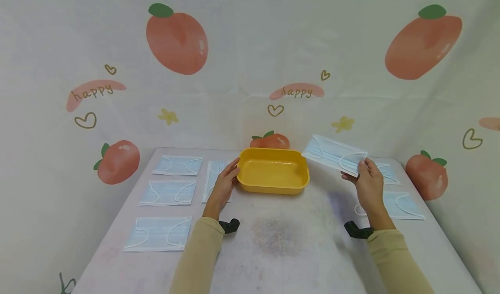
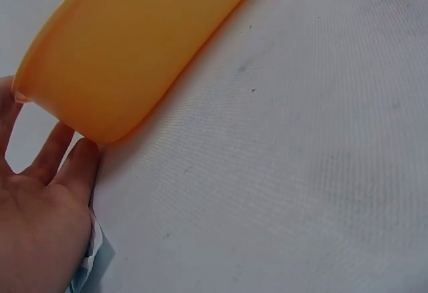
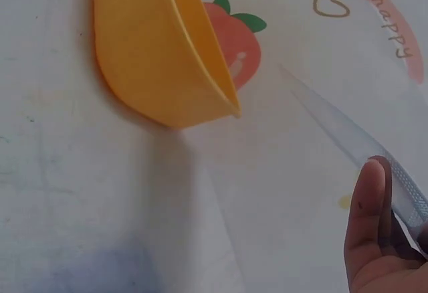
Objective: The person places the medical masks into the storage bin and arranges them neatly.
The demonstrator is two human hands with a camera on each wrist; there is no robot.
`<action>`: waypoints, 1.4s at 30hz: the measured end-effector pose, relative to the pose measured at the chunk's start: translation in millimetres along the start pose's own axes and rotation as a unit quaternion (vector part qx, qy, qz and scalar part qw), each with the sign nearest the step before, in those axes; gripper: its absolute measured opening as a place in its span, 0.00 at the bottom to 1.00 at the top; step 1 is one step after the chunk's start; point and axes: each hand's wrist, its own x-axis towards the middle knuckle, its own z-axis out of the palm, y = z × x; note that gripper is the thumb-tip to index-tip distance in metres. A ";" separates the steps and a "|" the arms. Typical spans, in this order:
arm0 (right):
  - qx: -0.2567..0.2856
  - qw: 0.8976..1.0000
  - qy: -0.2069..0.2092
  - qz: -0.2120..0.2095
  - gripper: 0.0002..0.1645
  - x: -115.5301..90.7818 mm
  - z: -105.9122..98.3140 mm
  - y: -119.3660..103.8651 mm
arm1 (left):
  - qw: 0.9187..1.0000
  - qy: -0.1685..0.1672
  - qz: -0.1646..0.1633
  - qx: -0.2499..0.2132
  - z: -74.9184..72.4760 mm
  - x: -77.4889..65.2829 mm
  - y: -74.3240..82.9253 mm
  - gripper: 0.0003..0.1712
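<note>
A yellow plastic basin [image 1: 273, 172] stands near the back of the table. My left hand [image 1: 224, 186] touches its left end; in the left wrist view the fingers of this hand [image 2: 47, 206] reach the rim and lower side of the basin [image 2: 127, 52]. To the right, my right hand [image 1: 368, 187] pinches a pale blue face mask [image 1: 332, 151] by its right end, raised above the table and tilted. Seen edge-on in the right wrist view, the mask [image 3: 348, 129] lies between thumb and fingers of my right hand [image 3: 381, 239]. White ear loops hang across it.
Three masks lie in a column at the left: back [image 1: 177, 165], middle [image 1: 168, 193] and front [image 1: 159, 234]. Another mask [image 1: 211, 179] lies upright beside the basin, partly behind my left hand. Two more, back [image 1: 388, 174] and front [image 1: 404, 205], lie at the right.
</note>
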 end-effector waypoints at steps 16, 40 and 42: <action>-0.067 0.994 -0.084 -0.021 0.33 8.3 25.7 -16.9 | 1.000 0.005 -0.003 0.022 2.2 -4.2 2.6 0.25; -0.196 0.967 -0.163 0.013 0.33 20.4 68.8 -32.6 | 1.000 -0.008 0.005 0.027 0.8 -5.3 3.2 0.25; -0.199 0.966 -0.165 0.012 0.33 22.2 72.1 -33.0 | 1.000 -0.011 0.008 0.026 0.8 -5.1 3.0 0.25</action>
